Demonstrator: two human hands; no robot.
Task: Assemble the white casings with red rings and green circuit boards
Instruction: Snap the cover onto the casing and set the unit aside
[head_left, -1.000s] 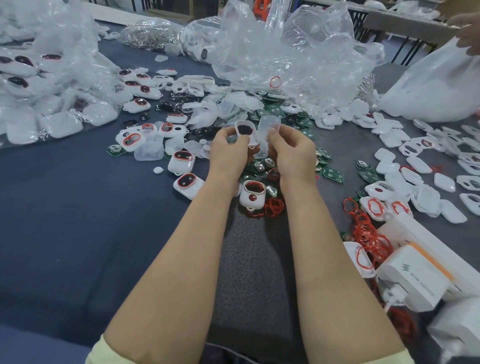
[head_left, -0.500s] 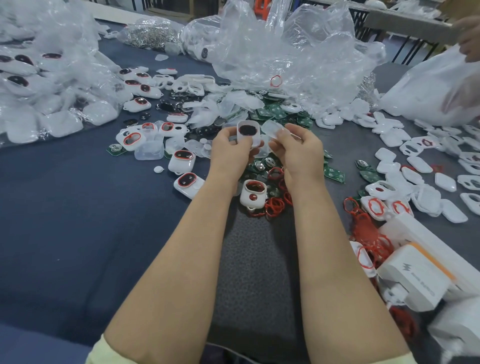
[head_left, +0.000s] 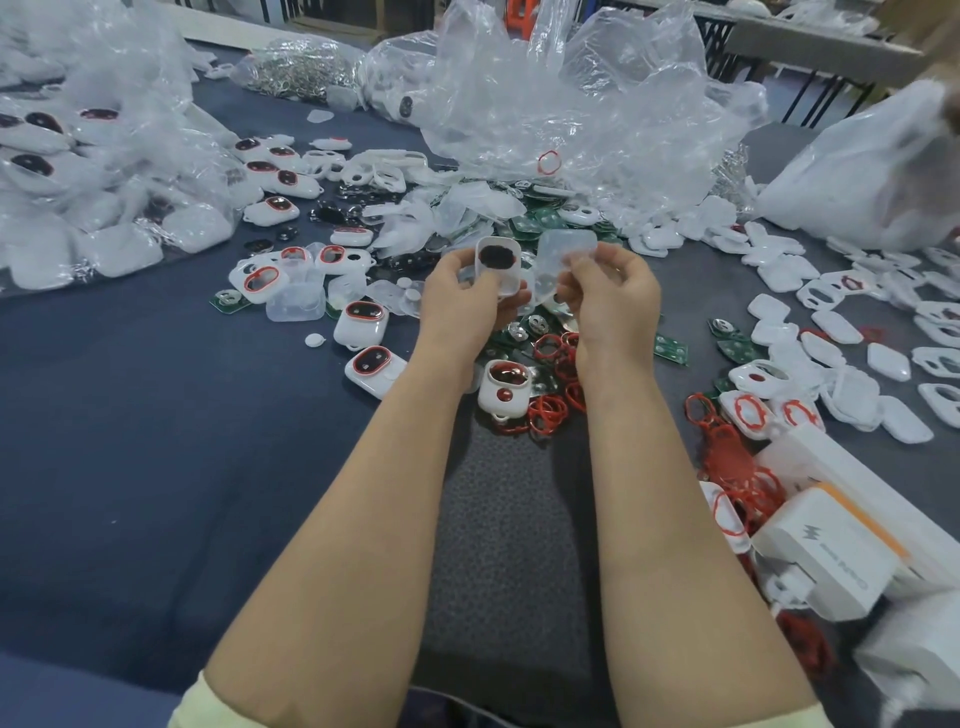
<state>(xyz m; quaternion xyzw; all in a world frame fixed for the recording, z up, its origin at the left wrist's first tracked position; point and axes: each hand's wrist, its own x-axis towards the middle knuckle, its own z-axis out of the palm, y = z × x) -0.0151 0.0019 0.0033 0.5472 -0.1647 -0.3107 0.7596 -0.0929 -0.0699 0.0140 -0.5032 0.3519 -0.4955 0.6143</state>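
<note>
The hands are raised just above the heap of parts at the middle of the tabletop (head_left: 130, 415), which is covered in dark blue cloth. The left hand (head_left: 462, 306) pinches a white casing (head_left: 498, 262) between thumb and curled fingers, with the casing's dark oval opening turned toward the camera. The right hand (head_left: 615, 299) pinches a clear cover (head_left: 563, 257) by its lower edge, thumb against curled fingers. The cover stands just beside the casing; whether the two touch cannot be told. Below the hands, between the forearms, lie loose red rings (head_left: 548, 408) and, touching them, a buttoned casing (head_left: 503, 389) with a red dot on its face. Green circuit boards (head_left: 671, 352) lie scattered near the right wrist and farther back in the heap. Left of the left forearm lie ringed casings (head_left: 371, 364). Plain white shells (head_left: 831, 325) are spread along the right side. Crumpled clear bags (head_left: 571, 104) rise behind the heap. A white power adapter (head_left: 831, 551) sits at the lower right, beside a tangle of more red rings.
</note>
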